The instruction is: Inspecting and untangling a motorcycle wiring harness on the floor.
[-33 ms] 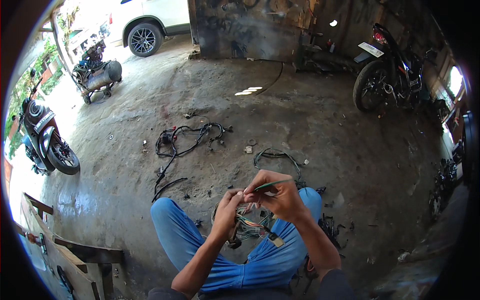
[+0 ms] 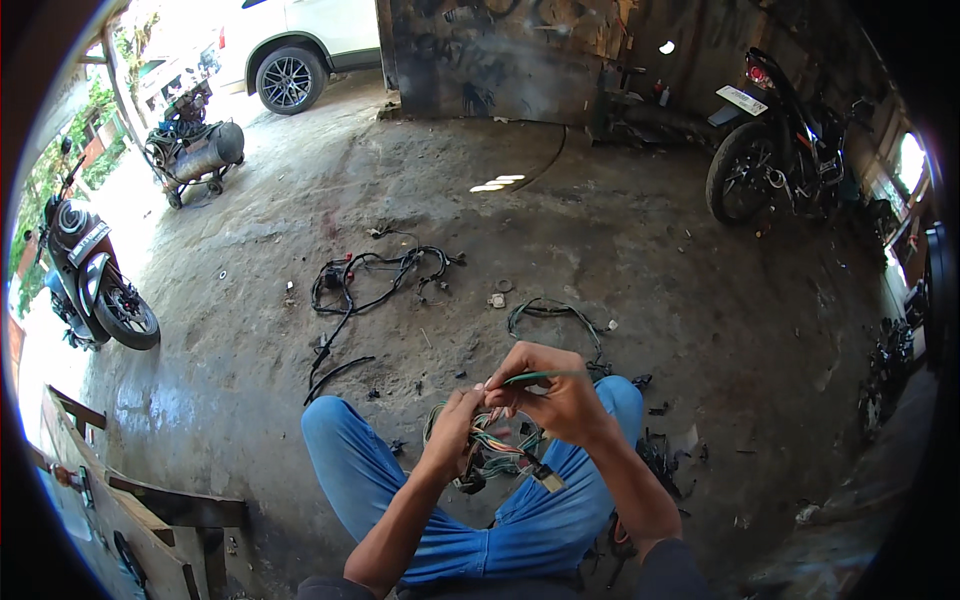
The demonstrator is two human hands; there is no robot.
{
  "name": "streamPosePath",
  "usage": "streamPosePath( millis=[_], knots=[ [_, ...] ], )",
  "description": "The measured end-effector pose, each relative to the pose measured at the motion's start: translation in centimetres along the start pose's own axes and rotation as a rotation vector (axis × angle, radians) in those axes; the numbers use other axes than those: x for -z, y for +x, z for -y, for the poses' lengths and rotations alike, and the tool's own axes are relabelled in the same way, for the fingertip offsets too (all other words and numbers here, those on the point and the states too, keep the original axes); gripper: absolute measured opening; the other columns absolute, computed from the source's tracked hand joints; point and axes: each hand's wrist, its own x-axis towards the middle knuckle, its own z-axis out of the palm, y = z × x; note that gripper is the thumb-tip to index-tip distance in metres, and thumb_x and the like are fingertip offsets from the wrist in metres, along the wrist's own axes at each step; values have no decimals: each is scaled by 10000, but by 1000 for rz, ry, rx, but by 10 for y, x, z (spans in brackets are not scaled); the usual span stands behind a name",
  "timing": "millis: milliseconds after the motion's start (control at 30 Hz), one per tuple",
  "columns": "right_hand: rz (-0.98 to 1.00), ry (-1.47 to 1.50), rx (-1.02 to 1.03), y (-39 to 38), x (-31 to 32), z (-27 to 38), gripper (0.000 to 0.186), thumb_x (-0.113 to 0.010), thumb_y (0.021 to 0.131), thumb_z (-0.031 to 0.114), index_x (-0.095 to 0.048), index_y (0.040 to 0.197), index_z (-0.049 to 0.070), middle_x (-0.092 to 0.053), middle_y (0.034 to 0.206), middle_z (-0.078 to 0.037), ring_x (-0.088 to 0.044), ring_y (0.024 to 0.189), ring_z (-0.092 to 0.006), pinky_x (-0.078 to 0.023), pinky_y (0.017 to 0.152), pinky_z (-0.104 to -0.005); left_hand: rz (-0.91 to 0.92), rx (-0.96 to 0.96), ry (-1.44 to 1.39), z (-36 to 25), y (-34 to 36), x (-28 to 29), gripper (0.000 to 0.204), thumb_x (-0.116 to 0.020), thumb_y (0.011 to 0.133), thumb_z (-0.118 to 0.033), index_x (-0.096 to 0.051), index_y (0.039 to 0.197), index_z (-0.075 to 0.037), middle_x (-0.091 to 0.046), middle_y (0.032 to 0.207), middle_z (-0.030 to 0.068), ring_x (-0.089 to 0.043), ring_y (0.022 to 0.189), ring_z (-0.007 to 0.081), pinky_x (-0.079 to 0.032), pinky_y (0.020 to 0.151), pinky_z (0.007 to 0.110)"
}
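In front of my lap, my left hand [image 2: 455,420] is closed in a pinch, its fingertips meeting those of my right hand; a small end between them is too small to make out. My right hand [image 2: 545,395] is closed too, with a thin green rod-like piece [image 2: 540,376] lying through its fingers and pointing right. Beneath both hands hangs a bundle of coloured wires [image 2: 490,440], part of a wiring harness. A pale connector [image 2: 548,480] dangles from it over my jeans, and a dark connector [image 2: 468,484] hangs under my left hand.
A black wiring harness [image 2: 345,290] lies ahead on the concrete floor, with a greenish wire loop [image 2: 550,305] to its right. Dark scraps [image 2: 660,455] lie by my right knee. A wooden bench [image 2: 180,505] stands at left. Motorbikes [image 2: 105,290] and an air compressor [image 2: 195,160] stand farther off.
The green piece in my right hand has tilted to lie flatter. The wire bundle and pale connector have shifted slightly; both hands stay nearly in place.
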Motion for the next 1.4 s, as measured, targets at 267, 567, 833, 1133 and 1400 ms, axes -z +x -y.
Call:
streamPosePath(
  millis=[267,567,833,1133,1400],
  knots=[
    [-55,60,23,-6,9,-30,161,-790,878,64,-650,944,17,-707,882,-48,-706,856,-107,-569,761,-270,463,695,-25,-18,-1,15,348,-482,1074,-321,-574,1217,-18,-704,1053,181,-707,707,231,-603,603,336],
    [-361,-341,-295,-16,23,-39,178,-709,949,131,-594,1047,36,-569,701,29,-465,587,-32,-380,536,-230,112,120,-254,-7,-10,1,336,-651,996,-138,-404,1211,-62,-672,1075,168,-668,672,213,-571,599,291],
    [-211,895,-544,-21,26,-32,136,-690,957,74,-613,1062,38,-690,955,-104,-742,838,-215,-609,680,-299,59,-287,-94,-3,-22,-9,274,-628,1011,-102,-426,1190,-54,-579,1113,103,-636,933,160,-606,615,310],
    [-111,640,-159,-28,18,-23,225,-710,931,20,-619,1136,5,-671,986,-108,-732,821,-213,-601,624,-308,75,-206,-137,-22,-31,-15,294,-646,1003,-117,-431,1192,-53,-601,1072,89,-659,816,141,-593,562,276],
    [-371,-7,-190,-26,8,-21,222,-723,933,51,-631,1131,8,-683,778,-42,-659,608,-99,-472,490,-238,148,-239,-80,-26,-37,-15,349,-659,978,-65,-421,1234,-62,-576,1133,100,-649,806,132,-601,611,272]
  ],
)
